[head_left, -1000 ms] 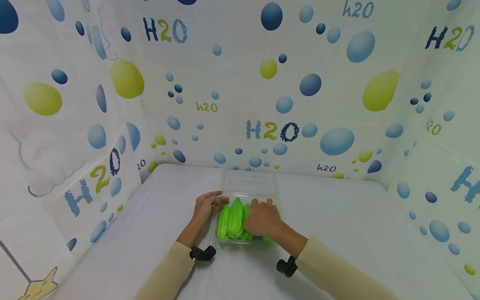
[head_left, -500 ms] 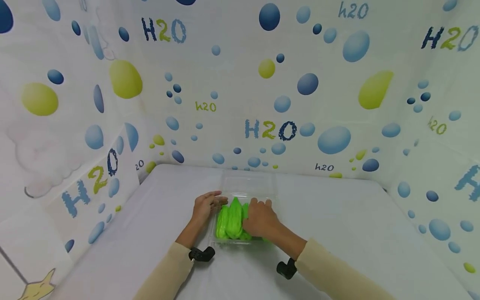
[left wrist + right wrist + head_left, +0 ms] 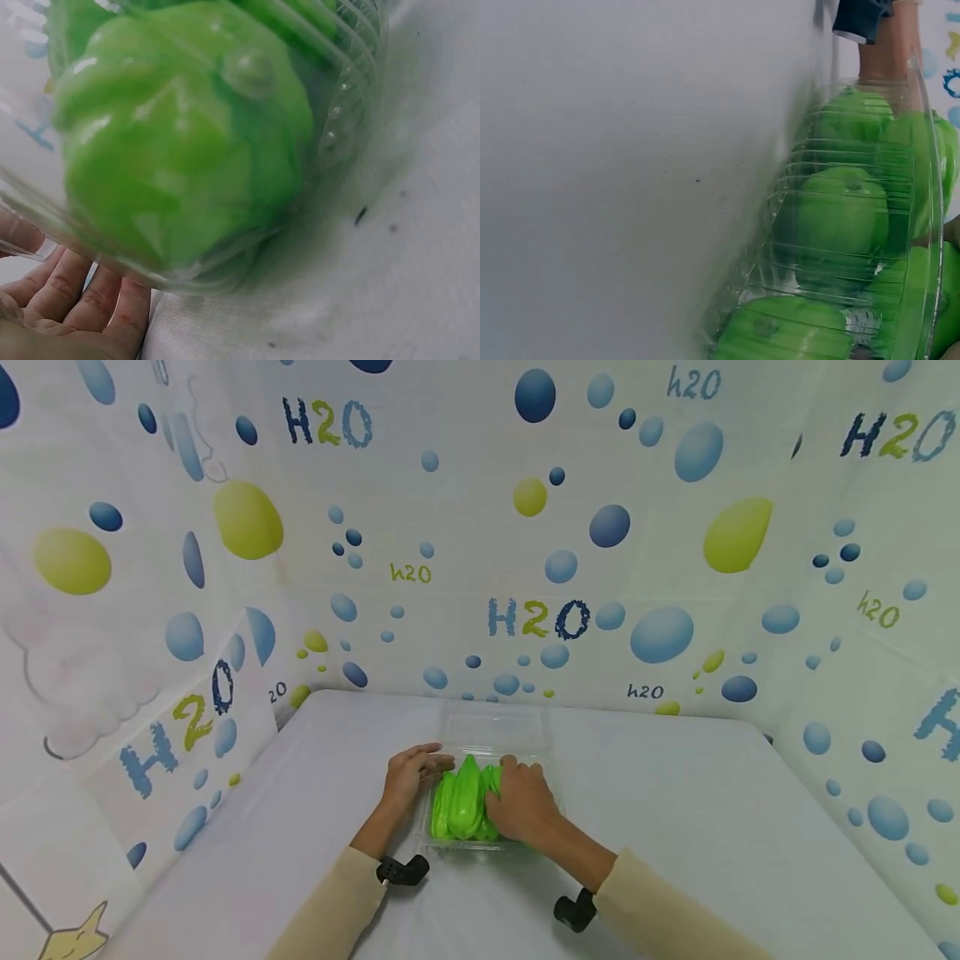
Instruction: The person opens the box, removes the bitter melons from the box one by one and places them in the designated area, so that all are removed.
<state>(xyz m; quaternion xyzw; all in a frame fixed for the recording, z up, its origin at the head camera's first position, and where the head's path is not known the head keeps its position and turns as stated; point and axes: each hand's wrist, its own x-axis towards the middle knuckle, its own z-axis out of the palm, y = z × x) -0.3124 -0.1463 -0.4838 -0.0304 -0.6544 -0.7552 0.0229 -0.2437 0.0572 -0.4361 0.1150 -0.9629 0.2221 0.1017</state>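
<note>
Extending from the lower edge of the head view, a left sleeve (image 3: 330, 910) and a right sleeve (image 3: 667, 910), both cream, were shown on two forearms; a black left wrist camera (image 3: 403, 870) and a black right wrist camera (image 3: 575, 910) were worn beside the cuffs. Beyond them, a clear plastic container (image 3: 468, 846) was set on a white tablecloth (image 3: 480, 910), its ridged front wall turned toward the person. Within it, green vegetables (image 3: 465, 806), plump and ribbed, were packed side by side and aligned from front to back; in the left wrist view, a blunt end was seen, blurred, through the plastic. The left hand (image 3: 412, 774) was placed at the container's left side, its fingers loosely extended and rested against the wall. The right hand (image 3: 522, 797) was placed over the container's right part, its fingers bent, and a single green vegetable (image 3: 946, 281) was gripped by it; this piece was largely covered by the hand. Behind the vegetables, a clear lid (image 3: 495, 727) was laid back over the cloth. Farthest away, a white backdrop (image 3: 450, 510) was marked with blue and lime-green spots and "H2O" lettering.
</note>
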